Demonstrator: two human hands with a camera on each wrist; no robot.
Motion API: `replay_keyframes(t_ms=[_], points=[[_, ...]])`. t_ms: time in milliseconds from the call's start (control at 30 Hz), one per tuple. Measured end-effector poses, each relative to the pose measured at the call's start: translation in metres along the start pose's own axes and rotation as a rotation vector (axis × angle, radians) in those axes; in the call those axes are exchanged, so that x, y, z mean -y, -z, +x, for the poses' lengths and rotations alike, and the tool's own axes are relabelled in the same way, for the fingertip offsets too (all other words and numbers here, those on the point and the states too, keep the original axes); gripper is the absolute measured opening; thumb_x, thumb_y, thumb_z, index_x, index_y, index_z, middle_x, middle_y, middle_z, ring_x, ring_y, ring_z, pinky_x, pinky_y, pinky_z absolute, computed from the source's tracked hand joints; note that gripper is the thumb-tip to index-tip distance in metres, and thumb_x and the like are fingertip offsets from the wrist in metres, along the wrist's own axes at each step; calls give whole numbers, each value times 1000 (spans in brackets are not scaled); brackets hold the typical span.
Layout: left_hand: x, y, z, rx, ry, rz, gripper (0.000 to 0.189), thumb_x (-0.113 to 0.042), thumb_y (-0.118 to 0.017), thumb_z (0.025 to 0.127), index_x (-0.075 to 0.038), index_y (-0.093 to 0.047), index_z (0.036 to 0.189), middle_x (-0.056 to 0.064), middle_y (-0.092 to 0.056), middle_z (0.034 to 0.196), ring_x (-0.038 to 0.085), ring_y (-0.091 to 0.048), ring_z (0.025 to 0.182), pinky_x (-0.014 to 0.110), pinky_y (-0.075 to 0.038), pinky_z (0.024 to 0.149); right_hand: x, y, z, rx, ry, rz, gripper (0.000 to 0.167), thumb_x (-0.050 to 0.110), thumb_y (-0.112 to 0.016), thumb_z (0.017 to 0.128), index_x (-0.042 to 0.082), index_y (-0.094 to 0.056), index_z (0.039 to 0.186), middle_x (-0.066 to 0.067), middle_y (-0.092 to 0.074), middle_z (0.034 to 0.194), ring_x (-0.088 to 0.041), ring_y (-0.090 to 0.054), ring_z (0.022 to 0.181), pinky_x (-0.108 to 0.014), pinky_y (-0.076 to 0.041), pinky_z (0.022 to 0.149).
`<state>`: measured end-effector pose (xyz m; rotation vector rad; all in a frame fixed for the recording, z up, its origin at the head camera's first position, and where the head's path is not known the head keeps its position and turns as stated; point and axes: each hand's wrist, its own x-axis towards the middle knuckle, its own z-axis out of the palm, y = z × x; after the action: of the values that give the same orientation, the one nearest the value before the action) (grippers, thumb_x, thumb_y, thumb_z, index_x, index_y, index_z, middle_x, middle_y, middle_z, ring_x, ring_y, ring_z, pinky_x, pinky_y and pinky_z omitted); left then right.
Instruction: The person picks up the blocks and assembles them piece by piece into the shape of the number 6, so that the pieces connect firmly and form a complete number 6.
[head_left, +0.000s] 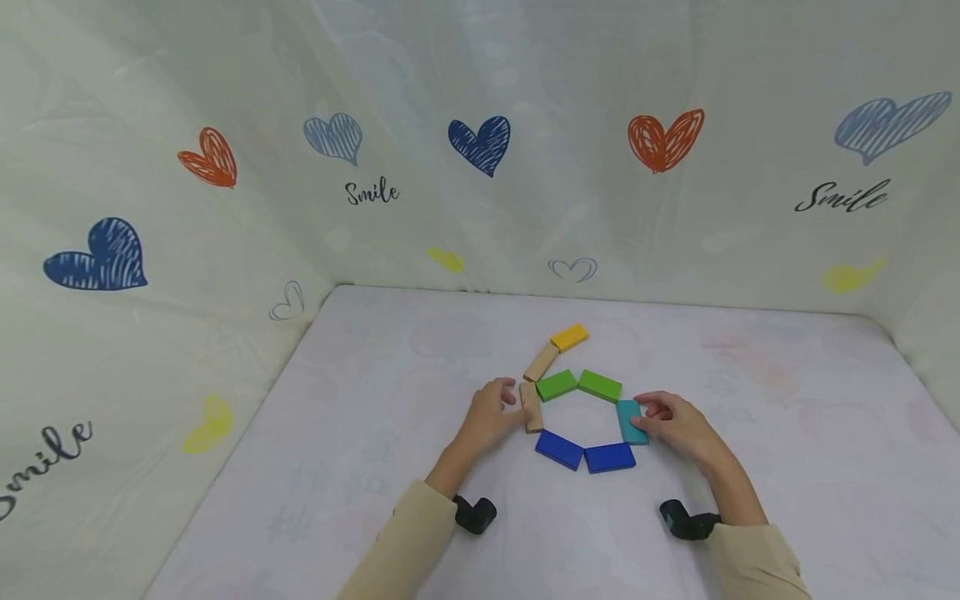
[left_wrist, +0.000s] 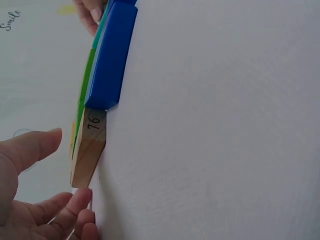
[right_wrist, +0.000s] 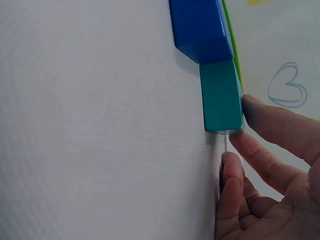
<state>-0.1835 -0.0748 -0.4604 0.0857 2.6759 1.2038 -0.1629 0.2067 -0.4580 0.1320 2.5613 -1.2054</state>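
Note:
In the head view my right hand (head_left: 681,427) is at a teal block (head_left: 629,422) lying flat. Its thumb (right_wrist: 252,104) meets the block's top edge, and its index finger reaches the outer side. My left hand (head_left: 487,417) hovers by a plain wooden block (head_left: 531,408), thumb and fingers spread apart. That block bears the number 76 in the left wrist view. Two blue blocks (head_left: 559,450) and two green blocks (head_left: 557,385) form a ring with the teal and wooden blocks.
From the ring's upper left runs a second wooden block (head_left: 541,362), ending at a yellow block (head_left: 569,337). The pale tabletop (head_left: 360,392) meets a white sheet (head_left: 405,233) printed with hearts. Black cameras (head_left: 476,515) sit at both wrists.

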Motion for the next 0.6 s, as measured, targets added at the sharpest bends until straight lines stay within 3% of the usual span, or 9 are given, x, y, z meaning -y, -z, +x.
replay_keyframes(t_ms=[467, 600], points=[[6, -9, -12, -31, -88, 46, 63, -30, -73, 78, -6, -49, 131, 6, -54, 97, 16, -42, 86, 27, -38, 72, 1, 1, -1, 3, -6, -7, 54, 30, -62, 87, -3, -48, 128, -11, -49, 97, -24, -44, 91, -30, -36, 70], [5, -8, -13, -20, -86, 56, 63, -29, -73, 79, -7, -47, 132, 6, -53, 97, 17, -42, 88, 28, -38, 73, 1, 1, 0, 4, -9, -6, 54, 30, -62, 87, -3, -48, 128, -11, -49, 98, -24, -44, 92, -29, -36, 70]])
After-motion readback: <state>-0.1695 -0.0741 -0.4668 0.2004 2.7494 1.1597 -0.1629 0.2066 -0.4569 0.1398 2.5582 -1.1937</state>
